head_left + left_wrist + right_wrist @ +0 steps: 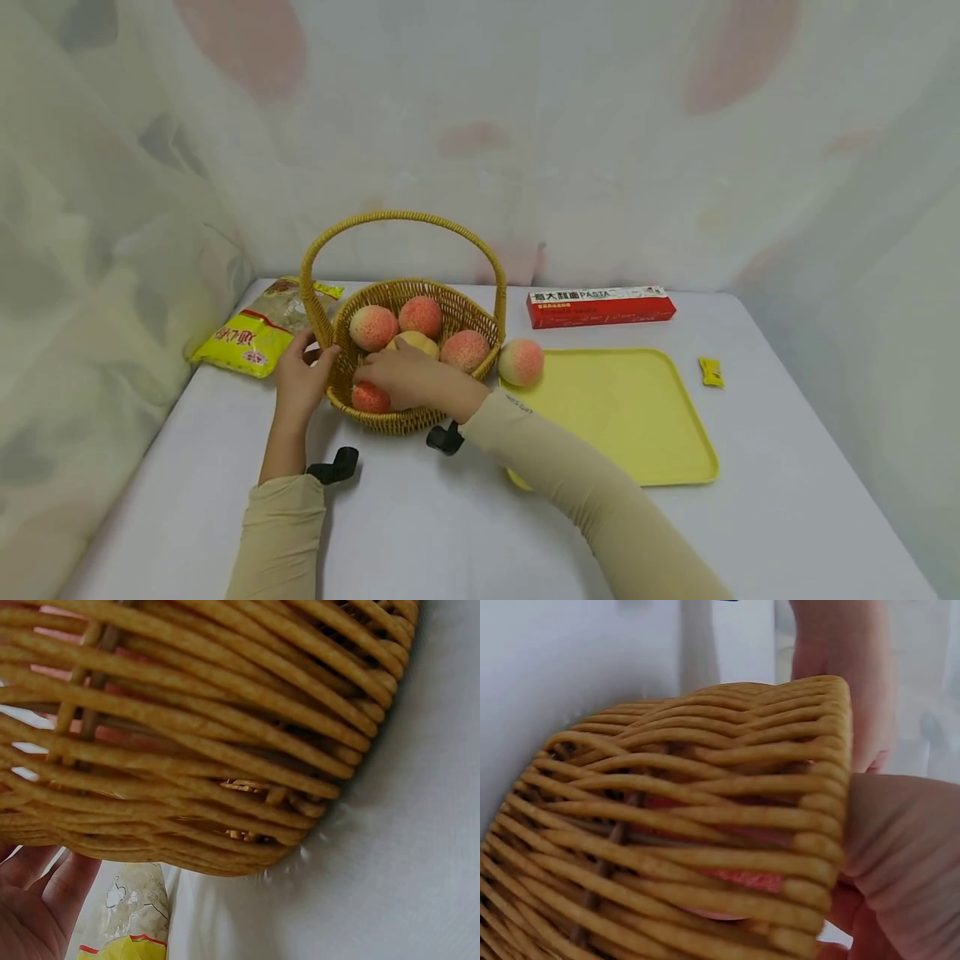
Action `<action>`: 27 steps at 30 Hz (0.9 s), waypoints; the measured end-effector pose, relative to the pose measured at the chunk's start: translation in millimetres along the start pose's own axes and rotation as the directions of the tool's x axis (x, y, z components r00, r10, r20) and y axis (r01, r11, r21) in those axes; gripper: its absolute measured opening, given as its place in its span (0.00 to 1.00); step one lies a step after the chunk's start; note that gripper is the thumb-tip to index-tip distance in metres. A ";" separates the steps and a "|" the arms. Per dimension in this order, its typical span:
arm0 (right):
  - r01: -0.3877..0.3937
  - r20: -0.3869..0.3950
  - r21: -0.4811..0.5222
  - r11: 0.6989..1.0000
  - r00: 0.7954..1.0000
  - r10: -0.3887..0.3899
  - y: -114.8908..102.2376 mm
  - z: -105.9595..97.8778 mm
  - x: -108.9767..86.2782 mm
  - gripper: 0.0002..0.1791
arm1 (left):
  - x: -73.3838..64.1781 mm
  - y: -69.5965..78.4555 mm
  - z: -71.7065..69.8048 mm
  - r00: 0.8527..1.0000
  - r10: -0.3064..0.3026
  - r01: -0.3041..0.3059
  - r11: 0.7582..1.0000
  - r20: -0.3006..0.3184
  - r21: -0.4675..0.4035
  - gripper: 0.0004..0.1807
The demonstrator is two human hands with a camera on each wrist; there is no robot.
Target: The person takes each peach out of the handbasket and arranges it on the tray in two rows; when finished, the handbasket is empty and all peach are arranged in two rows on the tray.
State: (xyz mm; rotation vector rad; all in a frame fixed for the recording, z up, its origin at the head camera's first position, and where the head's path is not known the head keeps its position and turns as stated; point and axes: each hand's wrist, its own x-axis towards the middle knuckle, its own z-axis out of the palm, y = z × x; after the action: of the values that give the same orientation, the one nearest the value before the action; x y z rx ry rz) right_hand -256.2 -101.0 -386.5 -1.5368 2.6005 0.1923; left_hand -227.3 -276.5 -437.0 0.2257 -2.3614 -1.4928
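Note:
A woven wicker basket (401,423) with a tall arched handle stands on the table, holding several pink and red peaches (372,327). My left hand (298,383) grips its left rim near the handle's base, with the thumb on the inner side. My right hand (408,377) reaches in over the front rim and holds a red peach (369,400) at the front left, its fingers curled over the top. Behind that hand a yellowish round fruit (417,342) is partly hidden. In the right wrist view, red peach skin (746,880) shows through the weave.
One more peach (521,362) sits at the left edge of a yellow tray (615,417), right of the basket. A red pasta box (600,308) lies behind the tray, and a small yellow packet (710,372) to its right. A yellow-and-clear food bag (258,333) lies at left.

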 end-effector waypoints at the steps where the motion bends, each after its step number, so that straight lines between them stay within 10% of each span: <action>1: 0.003 -0.010 -0.007 1.000 1.000 -0.003 2.0 -3.1 1.1 0.27 | 2.7 1.7 -0.5 1.000 0.006 -0.006 1.000 -0.005 0.003 0.25; 14: 0.037 -0.219 0.234 0.972 0.976 0.015 16.3 -27.5 -33.5 0.33 | -2.8 -4.3 0.9 1.000 -0.023 0.023 0.999 0.001 0.024 0.26; 27: 0.218 -0.548 0.577 0.787 0.818 0.175 55.2 -13.5 -117.4 0.34 | -4.4 -2.7 2.3 0.998 -0.058 0.058 0.998 -0.003 0.027 0.26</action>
State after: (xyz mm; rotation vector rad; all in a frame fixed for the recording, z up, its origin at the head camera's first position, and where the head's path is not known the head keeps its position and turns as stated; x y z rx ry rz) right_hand -248.8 24.4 -351.2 -1.5006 2.5826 -1.2143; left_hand -224.2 -274.4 -441.1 0.3049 -2.3938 -1.4866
